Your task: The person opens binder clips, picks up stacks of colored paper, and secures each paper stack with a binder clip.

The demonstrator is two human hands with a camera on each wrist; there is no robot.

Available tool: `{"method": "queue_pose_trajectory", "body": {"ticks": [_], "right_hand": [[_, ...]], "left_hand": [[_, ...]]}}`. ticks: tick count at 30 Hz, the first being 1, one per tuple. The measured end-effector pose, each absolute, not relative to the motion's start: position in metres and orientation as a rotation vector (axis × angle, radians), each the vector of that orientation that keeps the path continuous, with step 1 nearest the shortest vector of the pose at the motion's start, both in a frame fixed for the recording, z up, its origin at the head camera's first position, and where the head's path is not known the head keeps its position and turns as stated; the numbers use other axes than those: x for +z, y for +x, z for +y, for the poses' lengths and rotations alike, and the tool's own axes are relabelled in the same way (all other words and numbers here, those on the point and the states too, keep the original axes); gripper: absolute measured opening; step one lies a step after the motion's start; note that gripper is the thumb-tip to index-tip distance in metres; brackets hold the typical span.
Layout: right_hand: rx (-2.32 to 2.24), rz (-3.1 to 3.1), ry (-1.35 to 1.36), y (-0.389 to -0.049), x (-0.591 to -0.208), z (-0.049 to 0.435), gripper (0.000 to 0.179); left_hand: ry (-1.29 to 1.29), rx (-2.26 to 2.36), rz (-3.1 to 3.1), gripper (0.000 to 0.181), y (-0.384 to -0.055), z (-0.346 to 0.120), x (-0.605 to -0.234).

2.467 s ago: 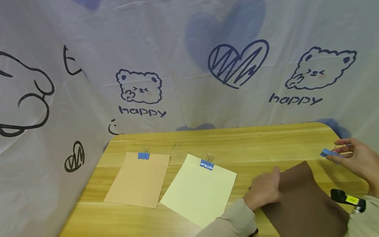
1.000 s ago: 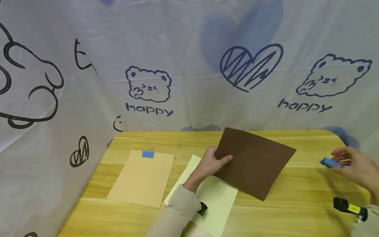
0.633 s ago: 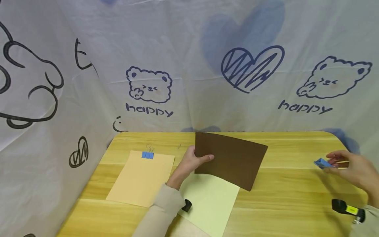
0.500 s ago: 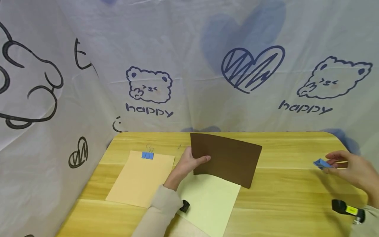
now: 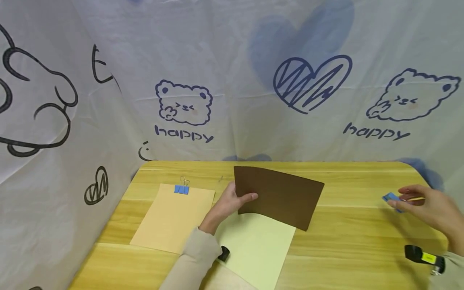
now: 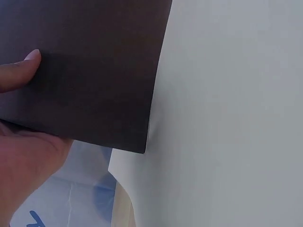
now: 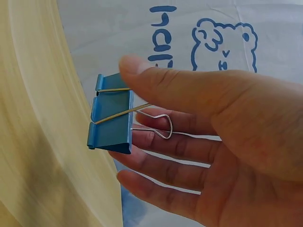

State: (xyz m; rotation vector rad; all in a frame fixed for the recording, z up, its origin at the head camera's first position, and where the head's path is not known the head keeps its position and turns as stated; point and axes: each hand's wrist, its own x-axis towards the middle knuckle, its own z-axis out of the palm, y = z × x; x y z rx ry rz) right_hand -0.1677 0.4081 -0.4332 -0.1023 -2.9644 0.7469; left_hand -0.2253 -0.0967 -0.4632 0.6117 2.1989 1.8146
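Observation:
My left hand grips the left edge of a dark brown sheet of paper, thumb on the near face and the other fingers hidden behind it. The brown sheet is raised and tilted over the pale yellow sheet, covering its upper part. In the left wrist view the thumb lies across the brown sheet. At the right, my right hand holds a blue binder clip above the table. The right wrist view shows the thumb on the binder clip, one wire handle folded against its side and the other sticking out toward the palm.
An orange-tan sheet with a blue binder clip on its top edge lies at the left of the wooden table. A printed white curtain hangs behind and to the left.
My left hand has lifted the brown sheet off the table's right side and carried it left over the yellow sheet. The right hand has shifted slightly left and turned the binder clip.

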Motion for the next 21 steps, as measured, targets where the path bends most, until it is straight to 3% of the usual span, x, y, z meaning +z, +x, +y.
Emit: {"method": "queue_pose_trajectory", "body": {"ticks": [7,21], "right_hand": [[0.646,-3.092,-0.092,-0.175,-0.425,0.397,0.083],[0.817,-3.115,0.19,-0.189,-0.425,0.366,0.058]], "left_hand": [[0.648,1.763,2.185,0.039,-0.225,-0.1,-0.46],[0.683,1.754,2.203,0.03,-0.225,-0.101,-0.463]]}}
